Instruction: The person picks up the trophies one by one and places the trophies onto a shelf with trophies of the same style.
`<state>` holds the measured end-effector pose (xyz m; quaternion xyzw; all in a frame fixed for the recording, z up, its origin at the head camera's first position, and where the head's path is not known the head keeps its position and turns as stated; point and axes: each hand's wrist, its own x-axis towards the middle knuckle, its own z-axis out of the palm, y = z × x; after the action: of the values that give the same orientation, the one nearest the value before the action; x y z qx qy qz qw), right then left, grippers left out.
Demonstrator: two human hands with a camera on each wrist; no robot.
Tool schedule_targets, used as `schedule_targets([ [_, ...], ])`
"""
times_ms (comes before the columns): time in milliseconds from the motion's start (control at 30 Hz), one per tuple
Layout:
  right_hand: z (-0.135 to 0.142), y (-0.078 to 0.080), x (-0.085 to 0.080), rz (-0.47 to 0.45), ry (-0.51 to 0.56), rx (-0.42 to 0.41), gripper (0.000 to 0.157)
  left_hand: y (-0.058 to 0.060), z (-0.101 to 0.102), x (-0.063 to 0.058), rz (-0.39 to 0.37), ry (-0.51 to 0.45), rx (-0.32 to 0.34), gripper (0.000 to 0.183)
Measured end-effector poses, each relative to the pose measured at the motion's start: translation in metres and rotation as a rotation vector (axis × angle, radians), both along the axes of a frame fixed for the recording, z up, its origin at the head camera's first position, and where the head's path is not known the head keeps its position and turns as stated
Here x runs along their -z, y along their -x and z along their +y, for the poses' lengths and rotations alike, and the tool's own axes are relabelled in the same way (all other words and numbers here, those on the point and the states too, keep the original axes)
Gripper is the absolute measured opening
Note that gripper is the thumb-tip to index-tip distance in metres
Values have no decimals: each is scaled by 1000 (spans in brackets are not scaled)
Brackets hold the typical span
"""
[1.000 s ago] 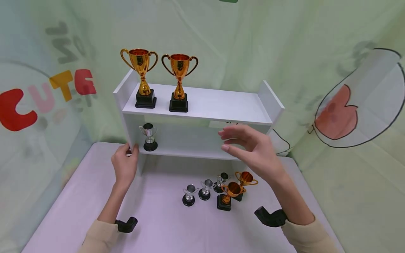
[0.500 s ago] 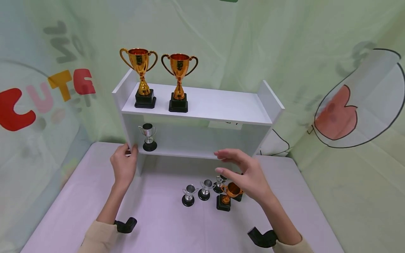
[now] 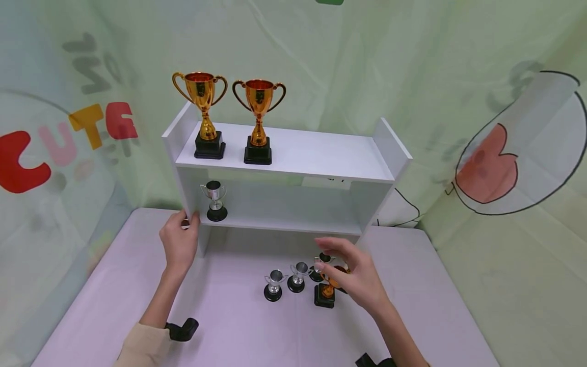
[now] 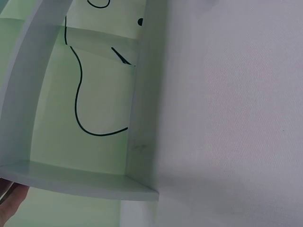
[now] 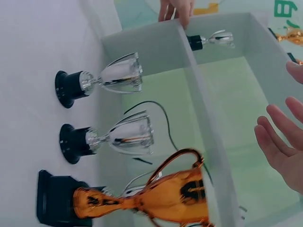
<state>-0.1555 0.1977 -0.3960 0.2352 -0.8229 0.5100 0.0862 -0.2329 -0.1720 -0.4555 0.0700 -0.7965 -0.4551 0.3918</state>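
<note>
My left hand [image 3: 178,242] grips the left side panel of a white shelf unit [image 3: 293,224], thumb and fingers on either side of its edge. In the left wrist view only fingertips [image 4: 14,201] show. My right hand [image 3: 357,275], holding nothing, hovers over a gold trophy cup [image 3: 324,295], fingers apart and slightly bent. The hand hides part of that cup and nearly all of another behind it. To their left on the table stand a silver trophy cup [image 3: 273,285], a second silver cup [image 3: 298,278] and a third silver cup [image 3: 316,272], partly covered.
Two gold trophies, the left one [image 3: 208,117] and the right one [image 3: 259,122], stand on the top shelf. A small silver trophy [image 3: 215,200] occupies the middle shelf's left end. A cable [image 3: 408,204] runs behind the unit. Printed curtains surround the white table [image 3: 238,331].
My right hand has come down from in front of the middle shelf to just above the gold cups on the table. My left hand stays on the panel.
</note>
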Motion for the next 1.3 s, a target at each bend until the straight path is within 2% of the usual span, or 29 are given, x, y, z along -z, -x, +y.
schedule_targets([
  [200,7,-5,14,-19,-33,87,44,0,0,1,4,-3,-4,13],
  [633,12,-9,45,22,-173,282,52,0,1,1,8,6,-4,16],
  [933,18,-6,63,26,-174,315,56,0,0,2,17,12,-1,14],
  [1300,27,-6,75,-84,-122,323,55,1,-1,2,16,0,13,14],
])
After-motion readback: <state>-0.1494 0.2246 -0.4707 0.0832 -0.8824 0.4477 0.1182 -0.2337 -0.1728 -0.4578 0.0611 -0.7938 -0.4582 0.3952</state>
